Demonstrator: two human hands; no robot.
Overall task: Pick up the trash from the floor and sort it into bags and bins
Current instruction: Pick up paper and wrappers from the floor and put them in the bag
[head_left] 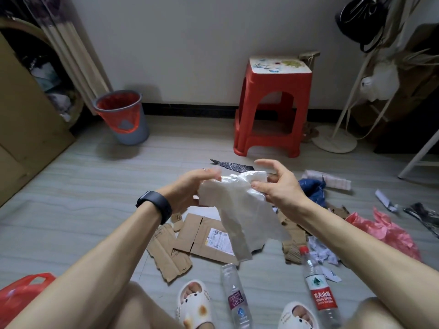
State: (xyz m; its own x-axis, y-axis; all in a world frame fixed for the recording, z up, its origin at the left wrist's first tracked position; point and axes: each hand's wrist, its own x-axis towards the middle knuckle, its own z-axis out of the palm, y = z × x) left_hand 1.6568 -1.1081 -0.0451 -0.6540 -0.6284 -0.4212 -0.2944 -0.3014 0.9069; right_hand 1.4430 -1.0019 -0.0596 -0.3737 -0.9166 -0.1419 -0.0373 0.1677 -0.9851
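A white plastic bag (240, 210) hangs in front of me, held up at its top by both hands. My left hand (190, 188) pinches its left edge; my right hand (278, 184) grips its right edge with fingers spread. Below it on the floor lie torn cardboard pieces (202, 238), two clear plastic bottles (235, 298) (318, 286), crumpled white paper (320, 252), a pink plastic bag (389, 231) and a blue wrapper (313, 188). A grey bin (123, 115) with a red liner stands at the back left by the wall.
A red plastic stool (273, 108) stands against the wall. A red bag (21, 295) lies at the lower left. A cardboard box (23, 119) fills the left side, a white stand base (335, 141) the right. My slippered feet (194, 302) sit near the bottles.
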